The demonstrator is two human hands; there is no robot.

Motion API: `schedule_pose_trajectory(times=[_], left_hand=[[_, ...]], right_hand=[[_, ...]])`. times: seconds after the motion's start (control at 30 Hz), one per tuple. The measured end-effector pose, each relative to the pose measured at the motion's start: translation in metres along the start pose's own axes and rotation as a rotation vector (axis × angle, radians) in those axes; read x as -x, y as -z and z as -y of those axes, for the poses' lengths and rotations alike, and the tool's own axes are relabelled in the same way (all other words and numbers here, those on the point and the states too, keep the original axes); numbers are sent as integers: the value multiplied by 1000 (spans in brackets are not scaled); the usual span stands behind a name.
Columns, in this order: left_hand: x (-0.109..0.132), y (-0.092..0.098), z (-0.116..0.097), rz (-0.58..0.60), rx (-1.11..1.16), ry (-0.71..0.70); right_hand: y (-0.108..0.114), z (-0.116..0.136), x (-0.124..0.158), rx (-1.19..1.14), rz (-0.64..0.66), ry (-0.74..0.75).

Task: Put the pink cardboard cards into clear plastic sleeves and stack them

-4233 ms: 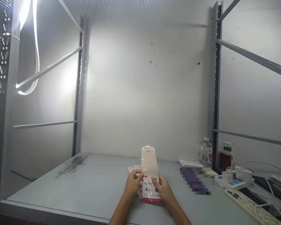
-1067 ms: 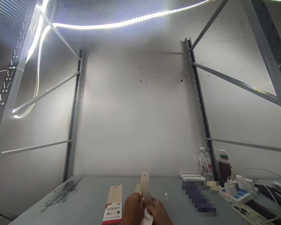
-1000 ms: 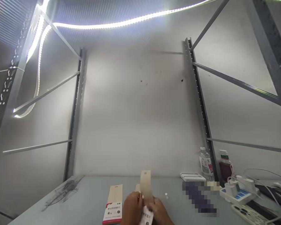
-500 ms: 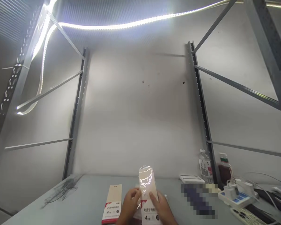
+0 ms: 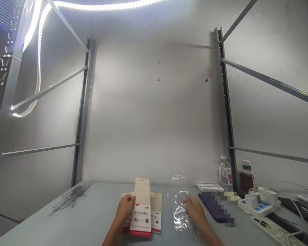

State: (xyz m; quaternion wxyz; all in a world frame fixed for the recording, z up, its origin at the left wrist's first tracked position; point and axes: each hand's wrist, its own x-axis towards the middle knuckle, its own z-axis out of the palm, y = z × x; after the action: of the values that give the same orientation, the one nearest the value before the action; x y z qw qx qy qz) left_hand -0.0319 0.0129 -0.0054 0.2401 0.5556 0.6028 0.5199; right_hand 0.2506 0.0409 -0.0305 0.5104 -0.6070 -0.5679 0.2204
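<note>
My left hand (image 5: 126,207) is closed on the left edge of a cream cardboard ruler set packet (image 5: 141,215), which has a white label with Chinese print and a red bottom band. It overlaps another such packet (image 5: 157,208) to its right. A third one peeks out behind my left hand, mostly covered. To the right, my right hand (image 5: 194,209) pinches the right edge of a clear plastic bag (image 5: 181,215). The bag is wrinkled and shiny, and nothing can be seen inside it. Both hands are over the front middle of the table.
On the grey table (image 5: 92,218), a dark phone-like slab (image 5: 213,208), partly blurred, lies right of my right hand. Farther right are a white box (image 5: 209,187), a water bottle (image 5: 225,174), a dark-filled bottle (image 5: 247,177) and a power strip (image 5: 259,206) with cables. Metal posts flank the wall.
The clear bag has come away from the ruler set packet; my right hand holds it off to the right. My left hand has moved left with the packet. The view has tilted down slightly.
</note>
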Motion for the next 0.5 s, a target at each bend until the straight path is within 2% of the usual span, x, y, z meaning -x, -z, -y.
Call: schedule_pose_trajectory(times=[0.07, 0.13, 0.23, 0.3, 0.37, 0.43, 0.5], left_hand=[[-9, 27, 7, -19, -226, 27], [-15, 48, 12, -55, -482, 136], [-16, 59, 12, -20, -773, 227], [-9, 50, 4, -55, -917, 151], [0, 31, -7, -63, -983, -4], [9, 5, -17, 56, -953, -180], [17, -21, -26, 184, -947, -226]], right_hand=[[17, -12, -13, 239, -5, 79], [27, -19, -20, 456, 10, 106], [32, -20, -21, 654, 52, 46], [32, -16, -18, 737, 42, 59], [31, -11, -15, 794, 10, 47], [28, -5, -12, 788, -52, 104], [22, 3, -8, 701, -111, 245]])
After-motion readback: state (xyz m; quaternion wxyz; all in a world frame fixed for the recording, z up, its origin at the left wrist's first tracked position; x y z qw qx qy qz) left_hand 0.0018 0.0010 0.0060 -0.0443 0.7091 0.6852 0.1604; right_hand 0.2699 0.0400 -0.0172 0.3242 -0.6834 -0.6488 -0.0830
